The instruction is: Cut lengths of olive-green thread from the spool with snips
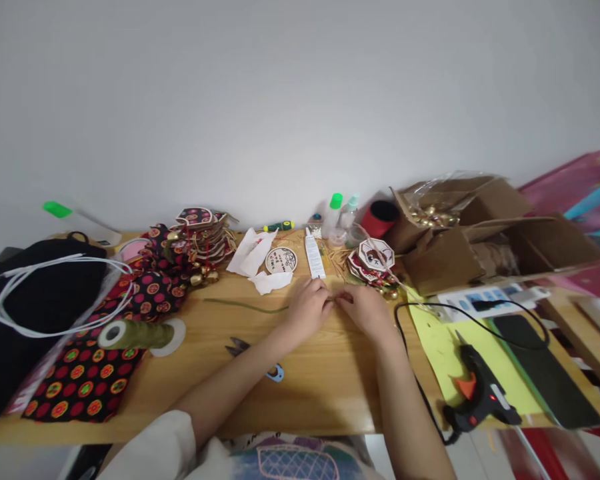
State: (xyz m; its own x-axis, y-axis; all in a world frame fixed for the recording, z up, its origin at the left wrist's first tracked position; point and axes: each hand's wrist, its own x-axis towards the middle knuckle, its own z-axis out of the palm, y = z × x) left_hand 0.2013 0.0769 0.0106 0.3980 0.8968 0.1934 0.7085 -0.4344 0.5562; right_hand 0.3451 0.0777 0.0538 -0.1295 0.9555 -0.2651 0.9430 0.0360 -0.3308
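Over the middle of the wooden table, my left hand [310,305] and my right hand [363,308] meet with fingertips pinched close together. Between them runs an olive-green cord [247,306], its loose end trailing left across the wood. Both hands are closed on this cord, though the fingers cover the gripped part. Scissors with blue handles [275,373] lie partly under my left forearm, blades [237,347] showing on its far side. A spool of olive thread [137,335] rests on its side to the left. Just beyond my left hand lies a white glue tube [314,255].
Patterned dark fabric [85,377] and stacked octagonal ornaments with bells [203,237] occupy the left. More ornaments [375,257] sit behind my right hand. Cardboard boxes [430,260], a power strip [485,300], a glue gun [480,387] with its cable, and a phone [547,370] fill the right.
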